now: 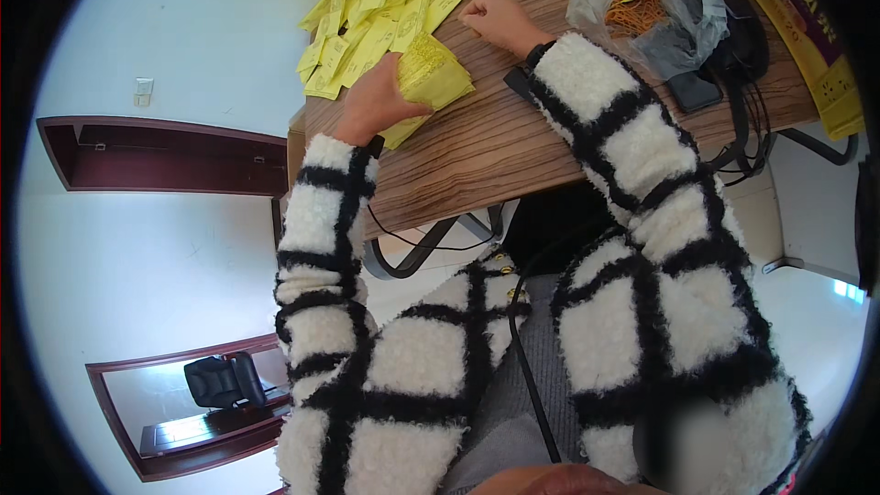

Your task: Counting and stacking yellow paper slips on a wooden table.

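A small stack of yellow paper packets (431,72) is in the grip of my left hand (374,103), thumb across the near side and fingers behind. The stack is tilted above the wooden table, close to its left end. Another yellow packet shows just under it. To the right of the stack, apart from it, my right hand (502,24) rests low over the table with its fingers curled together. Whatever those fingers may hold is too small to make out. Beyond my left hand lies a loose heap of similar yellow packets (378,0), overlapping one another.
A clear plastic bag (683,0) with thin orange-brown bands (636,7) lies right of my right arm. Near it are a black phone-like device (694,91), dark straps and cables (741,119). A yellow and purple printed bag (807,37) lines the table's (440,185) right edge.
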